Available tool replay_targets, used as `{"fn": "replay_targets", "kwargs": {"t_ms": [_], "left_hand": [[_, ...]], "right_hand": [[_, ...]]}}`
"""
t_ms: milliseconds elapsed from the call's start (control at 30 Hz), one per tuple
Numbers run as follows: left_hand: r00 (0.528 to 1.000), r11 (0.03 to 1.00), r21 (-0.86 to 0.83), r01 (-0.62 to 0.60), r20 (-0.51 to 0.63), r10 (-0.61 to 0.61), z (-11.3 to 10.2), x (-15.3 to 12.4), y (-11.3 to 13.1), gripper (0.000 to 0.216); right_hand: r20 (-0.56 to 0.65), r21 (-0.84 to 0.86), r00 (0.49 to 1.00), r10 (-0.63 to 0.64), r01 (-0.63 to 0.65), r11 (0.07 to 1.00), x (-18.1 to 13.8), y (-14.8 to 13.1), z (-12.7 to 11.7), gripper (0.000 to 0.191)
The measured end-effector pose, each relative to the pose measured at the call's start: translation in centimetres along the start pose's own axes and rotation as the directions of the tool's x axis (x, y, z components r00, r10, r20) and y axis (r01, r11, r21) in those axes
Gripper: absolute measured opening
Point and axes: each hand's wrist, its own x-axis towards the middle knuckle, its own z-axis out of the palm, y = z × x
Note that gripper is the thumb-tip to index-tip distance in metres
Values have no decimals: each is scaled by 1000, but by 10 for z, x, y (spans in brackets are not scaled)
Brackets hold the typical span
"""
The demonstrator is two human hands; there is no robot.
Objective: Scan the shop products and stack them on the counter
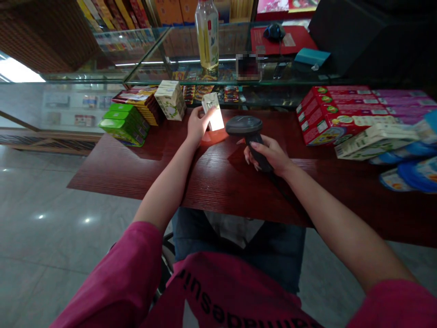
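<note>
My left hand point(198, 124) is closed around a small white drink carton point(215, 119) held near the back of the dark red-brown counter point(218, 177). Bright light falls on the carton's face, and an orange-red glow lies on the wood just under it. In my right hand point(269, 155) is a black barcode scanner point(245, 125), gripped by its handle, with its head turned toward the carton. A cable trails from the handle's base. Left of my left hand stand similar white and green cartons point(170, 100).
Green boxes point(124, 125) and stacked brown-yellow packets point(145, 102) stand at the left. Red and pink packs point(341, 114), a lying carton point(375, 139) and blue-lidded tubs point(413, 173) fill the right. Behind, a glass case point(157, 59) bears a bottle point(208, 36) and a mouse point(274, 32).
</note>
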Motion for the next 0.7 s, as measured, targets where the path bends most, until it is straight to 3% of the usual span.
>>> {"fn": "replay_targets", "kwargs": {"t_ms": [100, 200, 300, 400, 500, 700], "left_hand": [[996, 996, -24, 90, -7, -90, 2, -2, 4, 70], [995, 994, -49, 94, 50, -91, -1, -6, 13, 73], [977, 991, -75, 111, 192, -95, -11, -11, 25, 69], [926, 984, -109, 142, 367, -93, -24, -18, 38, 61], [886, 978, -130, 164, 456, -88, -37, -22, 48, 57], [936, 987, -120, 108, 347, -60, -48, -26, 59, 56]], "right_hand": [[-12, 10, 1000, 4, -4, 1000, 0, 0, 0, 52], [-42, 27, 999, 14, -13, 1000, -1, 0, -1, 55], [-80, 54, 997, 15, -10, 998, -1, 1, -2, 58], [-129, 78, 991, 25, -15, 997, -1, 2, -5, 57], [-162, 105, 986, 30, -13, 994, 1, 3, -8, 57], [-160, 137, 987, 22, 0, 991, 2, 3, -11, 54]]}}
